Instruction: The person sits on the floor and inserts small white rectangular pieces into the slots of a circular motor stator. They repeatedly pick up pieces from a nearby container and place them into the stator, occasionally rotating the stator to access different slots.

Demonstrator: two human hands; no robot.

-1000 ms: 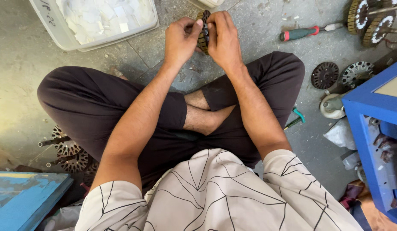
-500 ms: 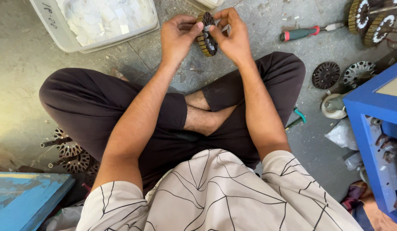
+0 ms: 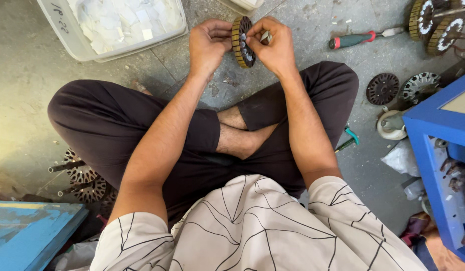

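The person sits cross-legged on the concrete floor (image 3: 22,90), and at the far left edge of it lies a blue board (image 3: 27,226) with some slotted discs (image 3: 84,180) on shafts just beside the knee. Further up, toward the top left corner, stands a clear bin (image 3: 52,30) full of white paper slips (image 3: 122,20). Between the two hands, held up over the floor in front of the shins, is the core (image 3: 241,41), a round slotted disc stack turned edge-on, its flat faces looking left and right and its axis running across from hand to hand. The left hand (image 3: 208,47) is curled closed on the core's left face and rim, fingers wrapped about it. The right hand (image 3: 276,46) touches the right face, thumb and forefinger pinched nearly shut on a small pale slip (image 3: 265,36) at the rim; it looks the nearer hand to the slots. Right of that a screwdriver (image 3: 353,39) lies on the floor, more cores (image 3: 435,22) sit at the top right corner, two flat discs (image 3: 400,88) lie below them, and a blue stand (image 3: 443,145) fills the right edge.
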